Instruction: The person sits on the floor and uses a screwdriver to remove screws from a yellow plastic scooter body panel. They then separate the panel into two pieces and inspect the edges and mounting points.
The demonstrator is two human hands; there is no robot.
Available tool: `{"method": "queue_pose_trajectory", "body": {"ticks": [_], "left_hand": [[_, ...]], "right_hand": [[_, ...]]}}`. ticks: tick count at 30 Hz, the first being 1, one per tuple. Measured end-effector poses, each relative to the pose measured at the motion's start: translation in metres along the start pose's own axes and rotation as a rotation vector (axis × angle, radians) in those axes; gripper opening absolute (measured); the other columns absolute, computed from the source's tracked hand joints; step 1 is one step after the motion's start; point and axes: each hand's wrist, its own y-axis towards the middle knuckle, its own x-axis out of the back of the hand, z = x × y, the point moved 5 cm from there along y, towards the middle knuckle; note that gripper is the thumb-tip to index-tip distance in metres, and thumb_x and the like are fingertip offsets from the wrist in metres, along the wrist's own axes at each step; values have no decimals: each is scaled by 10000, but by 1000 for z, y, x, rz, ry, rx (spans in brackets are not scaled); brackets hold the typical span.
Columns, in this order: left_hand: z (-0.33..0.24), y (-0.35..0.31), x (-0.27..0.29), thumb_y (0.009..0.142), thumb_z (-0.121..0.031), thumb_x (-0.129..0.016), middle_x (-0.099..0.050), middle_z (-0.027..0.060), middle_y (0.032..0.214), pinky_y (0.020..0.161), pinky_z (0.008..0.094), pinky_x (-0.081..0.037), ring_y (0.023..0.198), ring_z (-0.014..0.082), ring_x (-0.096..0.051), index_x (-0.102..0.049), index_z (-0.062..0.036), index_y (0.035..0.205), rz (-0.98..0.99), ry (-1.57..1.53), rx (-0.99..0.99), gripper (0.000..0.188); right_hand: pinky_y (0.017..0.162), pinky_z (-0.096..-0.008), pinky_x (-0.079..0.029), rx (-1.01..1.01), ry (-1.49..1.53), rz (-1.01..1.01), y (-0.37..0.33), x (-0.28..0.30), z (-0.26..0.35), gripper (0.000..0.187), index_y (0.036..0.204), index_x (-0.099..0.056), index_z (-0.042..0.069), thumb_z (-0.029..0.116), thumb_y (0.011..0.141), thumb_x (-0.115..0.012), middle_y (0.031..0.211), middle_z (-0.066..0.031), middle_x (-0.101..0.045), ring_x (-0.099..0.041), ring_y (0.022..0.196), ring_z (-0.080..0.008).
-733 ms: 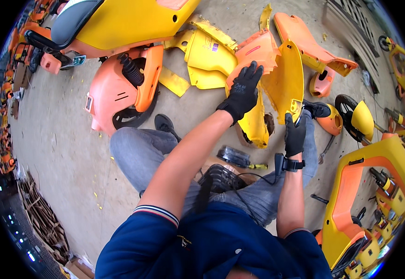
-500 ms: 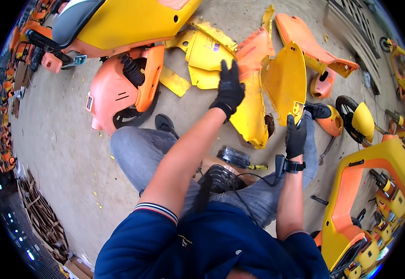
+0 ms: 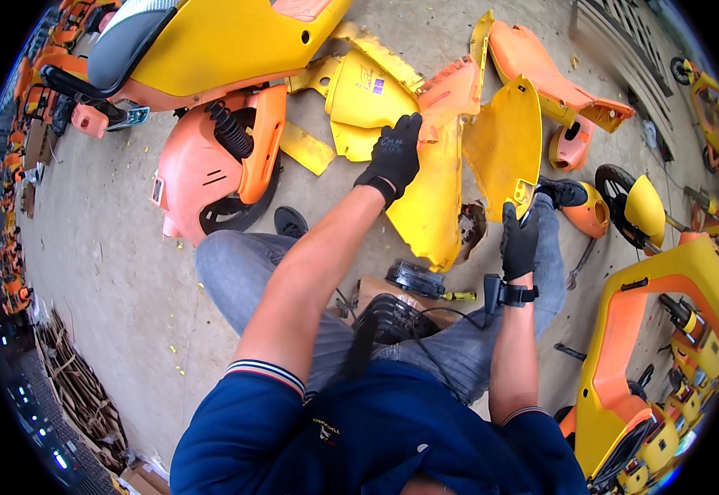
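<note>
Right up close, between the knees, sits a black case (image 3: 391,320), with a yellow-handled tool (image 3: 460,296) and a clear box (image 3: 415,279) just beyond its rim. Strip of grey floor (image 3: 112,264) past those, and here's the right hand (image 3: 520,245), gloved in black, fingers closed on the lower tip of the yellow panel (image 3: 509,124), which rises away from it, curved edge outward. Little room on that side: the jeans leg (image 3: 551,247) is tight alongside, and a wrench (image 3: 581,260) lies just outside it. Over to the left hand (image 3: 392,155), fingers together and slightly bent at the left edge of the two-tone panel (image 3: 429,202); the thumb is hidden, so I can't tell whether it grips. That panel lies between the hands, yellow end toward the lap, orange end away. Its right edge and the yellow panel come close together higher up, the gap widening toward the knees. Farther on, a yellow cover (image 3: 366,95) crowds the left glove's far side, and an orange shell (image 3: 528,62) lies beyond the yellow panel. Left of the knee, the floor spreads wide, reaching up to the pink cover (image 3: 190,169) and, above it, the scooter (image 3: 227,41).
</note>
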Motion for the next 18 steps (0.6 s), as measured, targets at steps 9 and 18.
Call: {"method": "queue_pose_trajectory", "body": {"ticks": [9,18], "left_hand": [[-34,10,20,827,-15,-547,-562,140,1282,870,462,-501,997,379,-584,-482,-86,1353,125,191,-109,535],[-18,23,58,802,18,-570,-591,151,1259,922,450,-472,1061,386,-579,-534,-110,1307,191,89,-281,522]], "right_hand": [[865,-320,-477,-17,-51,-12,-8,-1,9,384,1238,-532,-24,156,927,-669,1124,-95,-639,-596,992,-177],[842,-310,-486,1,-51,15,-9,2,-1,420,1238,-529,-30,162,905,-698,1094,-89,-646,-605,963,-183]]}}
